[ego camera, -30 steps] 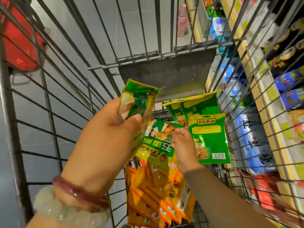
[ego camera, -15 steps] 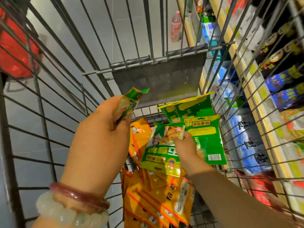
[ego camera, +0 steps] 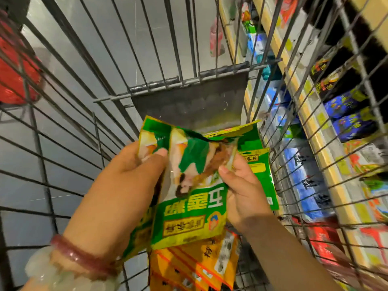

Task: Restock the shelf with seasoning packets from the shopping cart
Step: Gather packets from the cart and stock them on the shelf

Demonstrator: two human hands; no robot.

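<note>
Inside the wire shopping cart (ego camera: 69, 106), both hands hold green seasoning packets. My left hand (ego camera: 126, 185) grips green packets at their upper left, thumb on top. My right hand (ego camera: 241, 196) pinches the right edge of the front green packet (ego camera: 193, 198), which lies across the left hand's packets. Behind it, more green packets (ego camera: 258, 164) lean against the cart's right side. Orange-yellow packets (ego camera: 195, 265) lie lower in the cart. The shelf (ego camera: 310, 131) runs along the right, outside the wires.
A grey metal flap (ego camera: 189, 106) hangs at the cart's far end. Blue, black and red packaged goods fill the shelf (ego camera: 346, 106) on the right. A red object (ego camera: 14, 68) sits outside the cart at left. A pink bottle (ego camera: 216, 40) stands on the grey floor ahead.
My right hand lifted the green packet up from the pile and brought it against the packets in my left hand. Both hands now hold it together, closer to the camera.
</note>
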